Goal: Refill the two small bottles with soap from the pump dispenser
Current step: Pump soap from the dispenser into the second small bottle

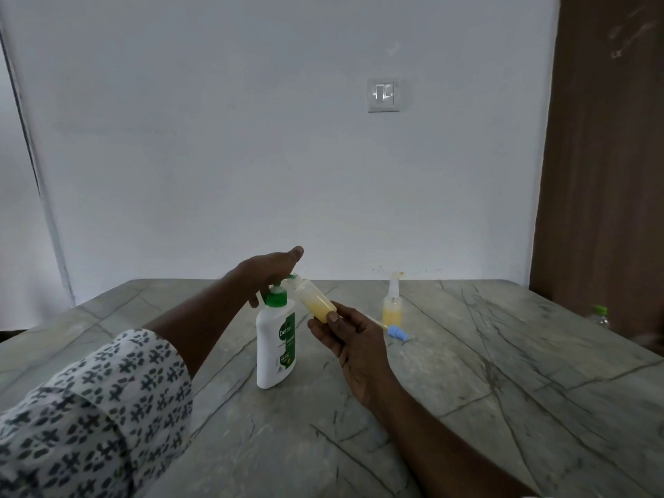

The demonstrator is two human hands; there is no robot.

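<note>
At the pump [275, 339], tilted bottle [316, 301] (part-filled, yellow soap [321, 309]).

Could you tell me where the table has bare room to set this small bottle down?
The widest bare stretch is the table right of the right hand holding the small bottle, toward its right edge. Also bare: left of the pump dispenser, beyond the sleeve. Crowded: around the second bottle and blue cap.

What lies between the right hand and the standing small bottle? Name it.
A blue cap with its thin tube, lying on the table; head view.
</note>
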